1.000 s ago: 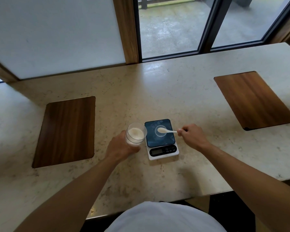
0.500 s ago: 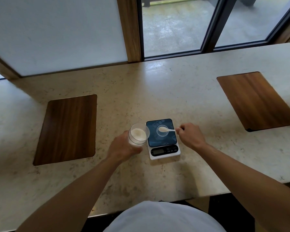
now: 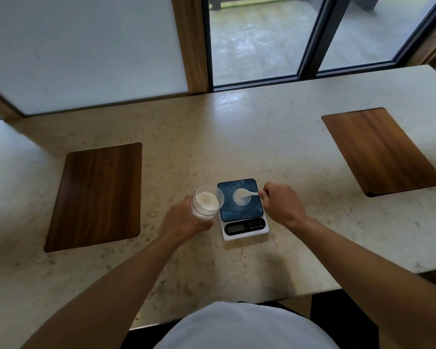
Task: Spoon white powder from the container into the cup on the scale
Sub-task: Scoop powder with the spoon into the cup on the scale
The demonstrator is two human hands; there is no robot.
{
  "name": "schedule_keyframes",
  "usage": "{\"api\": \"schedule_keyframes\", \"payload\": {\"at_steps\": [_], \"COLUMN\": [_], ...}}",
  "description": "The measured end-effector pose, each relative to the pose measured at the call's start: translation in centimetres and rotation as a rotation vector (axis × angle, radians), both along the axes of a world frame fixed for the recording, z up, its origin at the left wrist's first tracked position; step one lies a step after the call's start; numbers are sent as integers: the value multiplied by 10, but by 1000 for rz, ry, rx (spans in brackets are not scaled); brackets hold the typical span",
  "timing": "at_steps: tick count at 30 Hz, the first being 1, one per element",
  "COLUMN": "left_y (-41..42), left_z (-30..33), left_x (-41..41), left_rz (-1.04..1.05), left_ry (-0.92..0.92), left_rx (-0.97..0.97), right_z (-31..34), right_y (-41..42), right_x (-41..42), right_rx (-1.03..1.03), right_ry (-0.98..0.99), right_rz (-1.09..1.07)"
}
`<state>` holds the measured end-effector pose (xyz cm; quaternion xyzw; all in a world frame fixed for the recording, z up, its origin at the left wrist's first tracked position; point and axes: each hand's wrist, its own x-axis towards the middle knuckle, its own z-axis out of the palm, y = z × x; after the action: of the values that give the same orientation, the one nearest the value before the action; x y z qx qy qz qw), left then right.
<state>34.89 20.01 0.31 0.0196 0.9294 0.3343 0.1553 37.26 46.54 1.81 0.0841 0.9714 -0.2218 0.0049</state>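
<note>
A small digital scale (image 3: 244, 229) with a dark blue weighing plate stands on the stone counter near its front edge. On that plate sits a small clear cup (image 3: 240, 202). My right hand (image 3: 282, 206) pinches the handle of a white plastic spoon (image 3: 248, 194), whose bowl rests over the cup's mouth. Just left of the scale, my left hand (image 3: 184, 222) grips a clear round container (image 3: 207, 200) with white powder in it, tilted a little toward the scale.
Two dark wooden boards lie inset in the counter (image 3: 237, 137): one at the left (image 3: 96, 195), one at the right (image 3: 380, 149). A window and wooden post rise behind the counter. The counter's front edge runs close to my body.
The spoon's bowl has dipped lower into the cup's mouth. My left hand still holds the container beside the scale; the view has shifted slightly.
</note>
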Motion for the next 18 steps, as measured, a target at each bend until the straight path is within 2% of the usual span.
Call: {"api": "schedule_keyframes", "payload": {"at_steps": [13, 18], "left_y": [5, 6], "left_z": [-3, -1], "left_x": [0, 0], "left_rz": [-13, -16], "left_ry": [14, 14], "left_rx": [-8, -19], "right_z": [4, 16], "right_y": [8, 7], "right_x": [14, 15], "right_rx": [87, -63], "right_ry": [162, 299], "right_rz": [121, 48]}}
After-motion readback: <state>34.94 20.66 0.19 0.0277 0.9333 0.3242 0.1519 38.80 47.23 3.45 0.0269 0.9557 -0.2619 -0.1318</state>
